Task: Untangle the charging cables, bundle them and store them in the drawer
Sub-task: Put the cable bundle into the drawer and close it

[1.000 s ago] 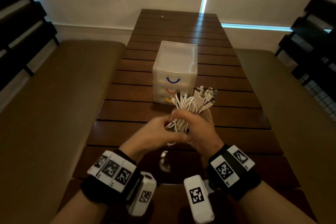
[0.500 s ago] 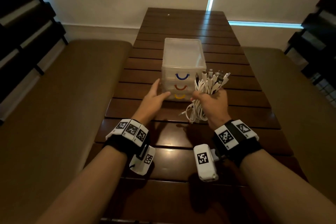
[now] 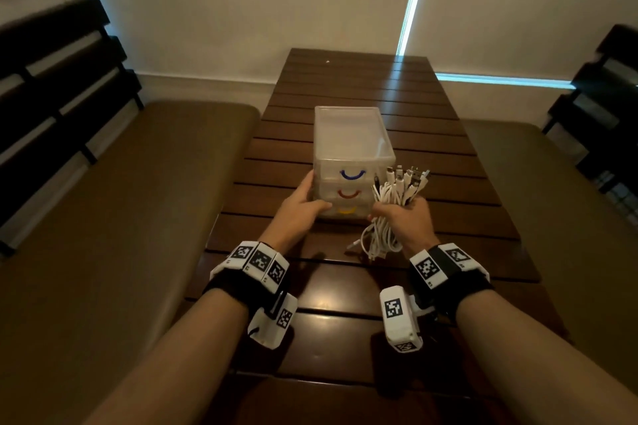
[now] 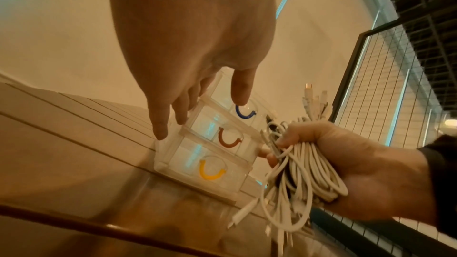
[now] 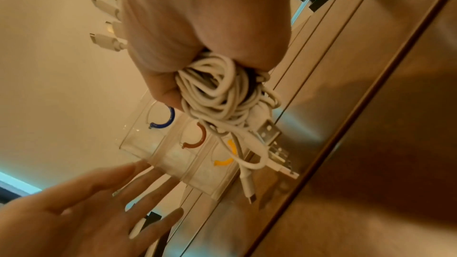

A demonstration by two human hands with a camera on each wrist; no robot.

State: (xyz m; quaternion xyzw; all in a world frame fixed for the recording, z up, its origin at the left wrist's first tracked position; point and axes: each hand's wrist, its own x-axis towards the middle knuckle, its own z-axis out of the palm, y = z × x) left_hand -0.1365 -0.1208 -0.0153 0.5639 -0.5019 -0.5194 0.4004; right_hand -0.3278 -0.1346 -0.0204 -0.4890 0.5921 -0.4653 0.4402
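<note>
A clear plastic drawer unit (image 3: pixel 348 134) stands mid-table, its three drawers closed, with blue (image 3: pixel 352 175), red (image 3: pixel 348 195) and yellow (image 3: pixel 347 210) handles. My left hand (image 3: pixel 303 203) lies flat against its left side, fingers straight (image 4: pixel 158 124), thumb across the front. My right hand (image 3: pixel 404 214) grips a bundle of white charging cables (image 3: pixel 393 193) just right of the unit's front. Plugs stick up above the fist and loose loops (image 5: pixel 222 95) hang below it. The unit (image 4: pixel 210 144) and the bundle (image 4: pixel 304 163) also show in the left wrist view.
The dark slatted wooden table (image 3: pixel 345 300) runs away from me to the wall. Brown cushioned benches (image 3: pixel 103 217) flank it on both sides, with dark slatted backrests (image 3: pixel 51 79). A wire mesh panel (image 4: pixel 395 85) stands to the right.
Both hands moved forward from near my body to the drawer unit. The left hand let go of the cable bundle and came to rest on the unit's left side; the right kept the bundle.
</note>
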